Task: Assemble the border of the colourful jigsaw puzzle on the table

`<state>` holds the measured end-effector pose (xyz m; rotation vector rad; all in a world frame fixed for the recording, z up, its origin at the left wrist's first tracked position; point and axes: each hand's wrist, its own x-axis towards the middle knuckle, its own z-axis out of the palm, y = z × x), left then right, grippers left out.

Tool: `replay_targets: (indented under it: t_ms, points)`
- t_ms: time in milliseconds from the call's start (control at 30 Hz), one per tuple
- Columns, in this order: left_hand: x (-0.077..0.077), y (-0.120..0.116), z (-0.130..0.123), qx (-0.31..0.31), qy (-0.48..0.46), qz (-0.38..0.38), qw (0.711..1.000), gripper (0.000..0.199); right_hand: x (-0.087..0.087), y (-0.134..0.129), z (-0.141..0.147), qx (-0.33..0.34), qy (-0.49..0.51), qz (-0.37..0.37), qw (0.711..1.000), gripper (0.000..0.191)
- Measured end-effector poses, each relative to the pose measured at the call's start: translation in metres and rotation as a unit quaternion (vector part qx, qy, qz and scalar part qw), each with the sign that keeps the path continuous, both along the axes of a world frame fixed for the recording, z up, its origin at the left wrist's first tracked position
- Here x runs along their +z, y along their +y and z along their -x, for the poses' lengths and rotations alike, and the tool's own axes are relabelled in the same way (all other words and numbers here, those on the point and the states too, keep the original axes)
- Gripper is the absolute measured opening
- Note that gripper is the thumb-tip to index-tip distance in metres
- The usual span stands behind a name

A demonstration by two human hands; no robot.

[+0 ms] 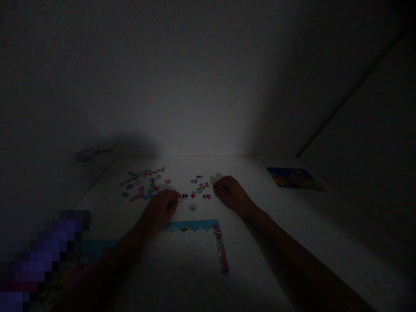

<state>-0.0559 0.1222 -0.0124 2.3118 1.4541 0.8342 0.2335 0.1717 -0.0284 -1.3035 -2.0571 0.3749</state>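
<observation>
**Layout.** The work surface is a white table (pixel 191 167), lit dimly, with its far edge against a wall (pixel 208 86). Loose puzzle pieces lie flat on it in two groups: one group (pixel 141 182) at far left and a smaller group (pixel 199 187) at centre. The spread keeps most pieces separate, which appears to leave each shape open to view and reach.

**Hands.** The left hand (pixel 160 211) rests at the near edge of the centre group, with its fingers (pixel 173 196) curved downward just beside a dark piece (pixel 184 196). The right hand (pixel 230 195) lies on the far side of that group, with its fingers (pixel 218 186) curved toward the pieces. Neither hand looks tightly clenched. The low light prevents confirmation of whether either hand pinches a piece.

**Assembled section.** An L-shaped joined section (pixel 208 227) lies nearer the person, below and between the hands. Its position seems to keep it within easy reach of both hands. A single piece (pixel 193 207) sits just above it.

**Images.** A picture card (pixel 294 178) lies face up at far right, away from the pieces. A second printed sheet (pixel 97 251) lies at lower left, partly hidden by the left forearm.
</observation>
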Motion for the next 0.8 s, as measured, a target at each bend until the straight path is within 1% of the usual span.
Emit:
replay_targets:
  t_ms: [67, 167, 333, 500, 800]
  points:
    - [-0.0019, 0.0012, -0.0003, 0.01, 0.003, -0.01, 1.0, 0.018, 0.0002, -0.0001, -0.0003, -0.006, 0.012, 0.012, 1.0, 0.015]
    - [-0.002, 0.0012, -0.0014, 0.018, 0.013, -0.017, 1.0, 0.021, 0.0001, -0.0002, -0.0006, -0.005, 0.024, 0.018, 1.0, 0.019]
    - [0.0002, -0.001, -0.003, 0.019, 0.04, -0.027, 0.999, 0.025, 0.0008, -0.0035, 0.0006, 0.015, -0.014, -0.01, 1.0, 0.026]
    - [-0.0016, -0.0008, -0.0029, 0.035, 0.061, -0.048, 0.996, 0.024, 0.0015, -0.007, 0.0015, 0.03, -0.045, -0.032, 0.998, 0.028]
    - [-0.0006, -0.0026, -0.0027, 0.025, 0.068, -0.036, 0.997, 0.025, -0.0002, -0.007, -0.0001, 0.049, -0.048, -0.041, 0.997, 0.027]
